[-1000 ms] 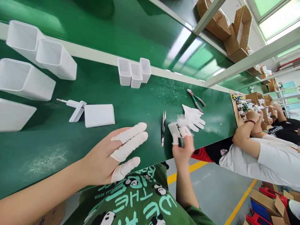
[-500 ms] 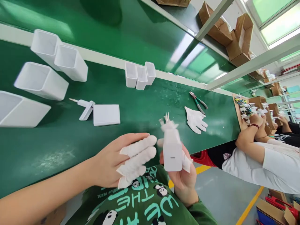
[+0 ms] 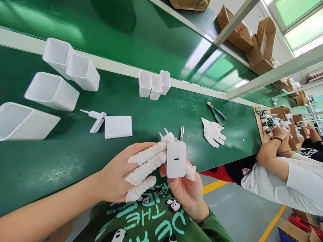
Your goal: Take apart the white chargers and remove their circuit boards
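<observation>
A white power adapter (image 3: 176,159) with a dark USB-C slot faces me between my hands. Its two-pin plug (image 3: 167,135) sticks out at the far end, angled to the left. My right hand (image 3: 188,188) is closed around the adapter from below and the right, a white cover on a finger. Several fingers of my left hand (image 3: 136,168) wear white covers; they lie straight against the adapter's left side and by the plug's base, the thumb hidden. Beyond the adapter, two pointed metal tips (image 3: 182,132) of a tool show, the rest hidden.
On the green bench (image 3: 75,188) stand white open housings (image 3: 63,90) at left and smaller ones (image 3: 155,88) at the back. A white block (image 3: 118,127) lies beside a plug piece (image 3: 97,121). Pliers (image 3: 214,112) and a glove (image 3: 213,131) lie right. A co-worker (image 3: 272,174) sits further right.
The adapter has moved left and slightly up in my right hand, its plug now showing clearly. My left fingers, apart from it before, now touch it. The view has shifted slightly.
</observation>
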### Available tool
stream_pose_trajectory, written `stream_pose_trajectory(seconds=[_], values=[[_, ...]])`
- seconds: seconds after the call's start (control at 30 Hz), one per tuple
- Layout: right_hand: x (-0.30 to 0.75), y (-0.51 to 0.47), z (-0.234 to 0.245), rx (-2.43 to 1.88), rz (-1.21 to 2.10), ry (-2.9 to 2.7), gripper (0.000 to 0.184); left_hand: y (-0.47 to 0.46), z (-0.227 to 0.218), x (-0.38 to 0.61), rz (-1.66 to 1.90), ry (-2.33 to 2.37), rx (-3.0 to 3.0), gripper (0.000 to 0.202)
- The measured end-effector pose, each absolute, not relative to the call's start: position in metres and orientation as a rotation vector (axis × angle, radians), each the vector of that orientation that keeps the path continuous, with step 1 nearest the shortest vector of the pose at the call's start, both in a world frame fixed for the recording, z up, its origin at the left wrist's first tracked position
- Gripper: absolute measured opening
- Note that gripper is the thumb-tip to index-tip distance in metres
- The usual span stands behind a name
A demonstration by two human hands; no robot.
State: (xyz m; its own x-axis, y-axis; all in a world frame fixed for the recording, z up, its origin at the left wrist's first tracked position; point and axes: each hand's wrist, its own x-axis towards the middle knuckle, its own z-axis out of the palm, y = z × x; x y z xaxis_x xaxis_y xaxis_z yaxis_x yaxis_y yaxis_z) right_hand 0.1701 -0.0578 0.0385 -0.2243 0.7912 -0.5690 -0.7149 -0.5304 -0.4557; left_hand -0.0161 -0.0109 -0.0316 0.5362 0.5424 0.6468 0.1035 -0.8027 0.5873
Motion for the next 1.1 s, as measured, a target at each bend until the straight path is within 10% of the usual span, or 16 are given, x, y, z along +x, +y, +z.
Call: stream_pose_trajectory(seconds=[0.2, 0.6, 0.73, 0.9, 1.1], values=[[0.188, -0.050, 0.034, -1.199, 1.745, -0.631, 0.043, -0.006, -0.020, -0.018, 1.166, 0.596, 2.320, 0.075], [0.292, 0.243, 0.026, -1.874, 0.150, -1.701, 0.038, 0.031, -0.008, -0.054, 0.294, 1.613, 2.432, 0.085], [0.284, 0.265, 0.012, -1.896, 0.089, -1.681, 0.040, 0.036, 0.005, -0.059, 0.181, 1.719, 2.384, 0.063], [0.245, 0.194, 0.025, -1.473, 0.061, -1.941, 0.041, 0.042, 0.009, -0.066, 0.277, 1.692, 2.405, 0.084], [0.185, 0.088, 0.050, -1.039, 0.601, -2.296, 0.040, 0.043, 0.002, -0.057, 0.352, 1.585, 2.460, 0.028]])
